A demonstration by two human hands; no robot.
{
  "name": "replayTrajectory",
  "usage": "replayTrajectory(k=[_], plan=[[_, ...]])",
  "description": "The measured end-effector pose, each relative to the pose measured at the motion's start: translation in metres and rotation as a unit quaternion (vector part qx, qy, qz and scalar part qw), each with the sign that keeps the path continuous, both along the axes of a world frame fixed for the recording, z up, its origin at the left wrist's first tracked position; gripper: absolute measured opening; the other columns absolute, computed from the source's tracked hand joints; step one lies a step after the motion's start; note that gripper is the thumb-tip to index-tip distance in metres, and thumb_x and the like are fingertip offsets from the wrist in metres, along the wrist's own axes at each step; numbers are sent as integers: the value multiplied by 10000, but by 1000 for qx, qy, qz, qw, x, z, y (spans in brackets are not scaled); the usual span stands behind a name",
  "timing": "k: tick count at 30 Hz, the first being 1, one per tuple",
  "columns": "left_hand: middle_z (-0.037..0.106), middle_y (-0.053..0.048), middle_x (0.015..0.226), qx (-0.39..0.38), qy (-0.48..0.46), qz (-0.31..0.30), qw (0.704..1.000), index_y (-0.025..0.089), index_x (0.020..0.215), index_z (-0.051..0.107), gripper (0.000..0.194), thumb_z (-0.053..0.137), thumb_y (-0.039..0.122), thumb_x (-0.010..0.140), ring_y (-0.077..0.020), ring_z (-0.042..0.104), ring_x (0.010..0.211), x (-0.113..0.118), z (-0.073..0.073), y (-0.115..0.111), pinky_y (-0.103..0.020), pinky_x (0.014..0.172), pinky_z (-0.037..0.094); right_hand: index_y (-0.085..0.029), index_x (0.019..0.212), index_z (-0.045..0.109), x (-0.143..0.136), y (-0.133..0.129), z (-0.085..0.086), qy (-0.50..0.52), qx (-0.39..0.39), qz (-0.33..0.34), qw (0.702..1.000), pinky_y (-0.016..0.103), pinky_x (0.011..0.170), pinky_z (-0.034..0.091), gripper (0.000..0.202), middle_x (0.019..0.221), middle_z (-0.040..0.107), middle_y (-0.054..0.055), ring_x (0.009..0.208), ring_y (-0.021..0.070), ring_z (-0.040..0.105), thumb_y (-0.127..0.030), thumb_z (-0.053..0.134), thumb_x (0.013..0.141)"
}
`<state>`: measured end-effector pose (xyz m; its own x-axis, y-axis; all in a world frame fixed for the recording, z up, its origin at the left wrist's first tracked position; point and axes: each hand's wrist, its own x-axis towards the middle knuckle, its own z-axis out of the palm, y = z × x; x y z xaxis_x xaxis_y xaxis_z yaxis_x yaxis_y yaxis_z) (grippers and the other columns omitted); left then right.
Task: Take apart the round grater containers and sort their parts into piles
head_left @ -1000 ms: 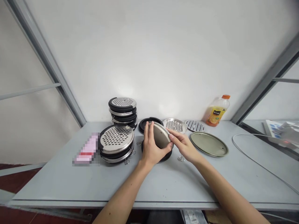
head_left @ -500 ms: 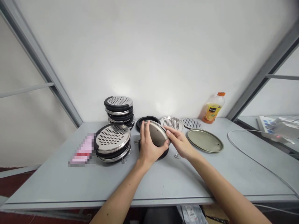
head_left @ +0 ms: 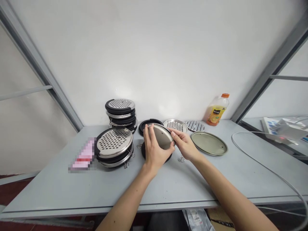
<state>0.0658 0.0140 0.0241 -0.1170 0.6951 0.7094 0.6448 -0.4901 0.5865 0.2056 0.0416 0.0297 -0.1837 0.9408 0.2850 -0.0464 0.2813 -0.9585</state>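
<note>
Between my hands a round metal lid [head_left: 163, 137] is held tilted on edge above the table, with small holes near its rim. My left hand [head_left: 154, 150] wraps round its left side, fingers over the top edge and thumb along the lower right. At the right edge, my right hand [head_left: 184, 142] pinches the rim between thumb and fingers. Directly beneath lies a black ring [head_left: 144, 150], mostly hidden by the lid and my left hand. A small wire clip [head_left: 181, 159] lies just below my right hand. Another black ring [head_left: 144, 125] rests behind the lid.
Left of my hands stand stacks of perforated round plates with black rims [head_left: 115, 141] [head_left: 121, 104]. Two perforated plates [head_left: 176, 125] [head_left: 195, 125] lie at the back. A greenish round lid [head_left: 209, 143], a juice bottle [head_left: 218, 110] and a white cable [head_left: 262, 163] are on the right.
The view has shifted slightly. Both hands keep their grip on the tilted lid, which has barely moved.
</note>
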Motion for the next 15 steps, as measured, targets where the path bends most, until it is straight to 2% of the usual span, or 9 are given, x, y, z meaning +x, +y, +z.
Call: replayTrajectory(k=[3, 8, 11, 15], plan=[[195, -221, 1527, 0, 2, -4, 1000, 149, 1464, 173, 959, 714, 358, 700, -367, 195, 1432, 0, 0, 0, -553, 1119, 295, -222, 1239, 625, 0, 0, -1, 6, -7, -2, 1000, 303, 681, 528, 487, 898, 721, 32, 720, 161, 628, -510, 587, 847], [196, -200, 1536, -5, -5, -1, 1000, 173, 1469, 175, 958, 719, 365, 705, -367, 187, 1435, 0, -1, -2, -554, 1113, 307, -214, 1243, 620, 0, -2, 4, 18, -18, 13, 1000, 341, 774, 534, 494, 989, 725, 63, 847, 196, 655, -500, 603, 840], [187, -188, 1546, -9, -15, -3, 1000, 190, 1468, 183, 951, 725, 356, 704, -361, 198, 1434, -1, -1, -5, -544, 1108, 324, -214, 1226, 627, 3, -5, 12, 25, -33, 56, 998, 377, 862, 523, 473, 1072, 710, 81, 956, 223, 654, -478, 624, 833], [165, -184, 1558, 9, -12, -22, 1000, 192, 1471, 159, 988, 741, 326, 684, -356, 190, 1438, -3, -3, -6, -555, 1129, 281, -217, 1195, 631, 9, -7, 20, 17, -35, 99, 994, 401, 929, 497, 429, 1181, 672, 91, 1072, 246, 624, -459, 624, 841]])
